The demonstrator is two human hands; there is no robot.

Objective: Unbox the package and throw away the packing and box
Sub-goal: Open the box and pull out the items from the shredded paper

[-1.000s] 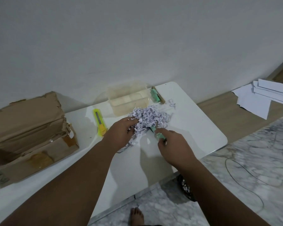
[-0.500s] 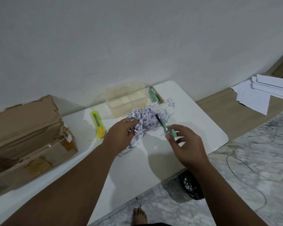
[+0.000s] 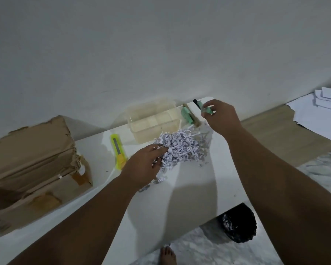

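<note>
The right hand (image 3: 219, 117) is pinching a mint-green pen (image 3: 203, 108) with a black tip between thumb and fingertips, holding it over the far right corner of the white table (image 3: 191, 188), just right of a green-and-tan item (image 3: 189, 116) lying there. The left hand (image 3: 141, 166) is resting palm down with loosely curled fingers on the near left edge of the shredded paper packing (image 3: 182, 148), which is lying in a heap at the table's middle. Just beyond the heap a clear plastic container (image 3: 154, 121) is sitting against the wall. A yellow utility knife (image 3: 118, 151) is lying left of the left hand. Further left, the torn cardboard box (image 3: 33, 167) is sitting open at the table's left end. Under the near right edge a black bin (image 3: 239, 224) is standing on the marble floor with shreds inside. White papers (image 3: 317, 111) are lying on the wooden floor far right.
</note>
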